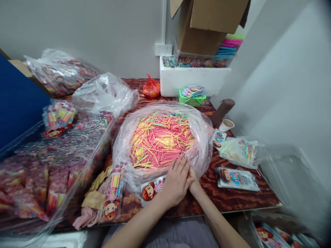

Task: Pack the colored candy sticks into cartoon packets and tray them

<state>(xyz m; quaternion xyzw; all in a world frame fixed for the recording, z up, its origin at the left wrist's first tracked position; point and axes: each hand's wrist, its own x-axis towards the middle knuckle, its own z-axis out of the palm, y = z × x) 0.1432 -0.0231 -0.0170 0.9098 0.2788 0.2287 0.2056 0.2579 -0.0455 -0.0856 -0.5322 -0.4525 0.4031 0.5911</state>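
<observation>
A large clear plastic bag (200, 127), its mouth rolled open, holds a heap of pink, yellow and green thin sticks (162, 137). At its near right rim my left hand (176, 177) lies with fingers extended and close together, against my right hand (192, 179). The right fingers are mostly hidden behind the left. Whether anything is between the hands does not show. Just left of them, a printed packet (150, 189) is partly covered by my left hand and wrist. A filled packet (113, 191) with yellow sticks lies further left, beside crumpled finger cots or cloths (93, 200).
A clear bin (85, 168) of filled packets stands left. Behind are a red bag (151, 87), a white foam box (192, 81) and a green basket (192, 100). At right are a paper cup (227, 125), a small bag (238, 151) and a stack of printed packets (237, 179).
</observation>
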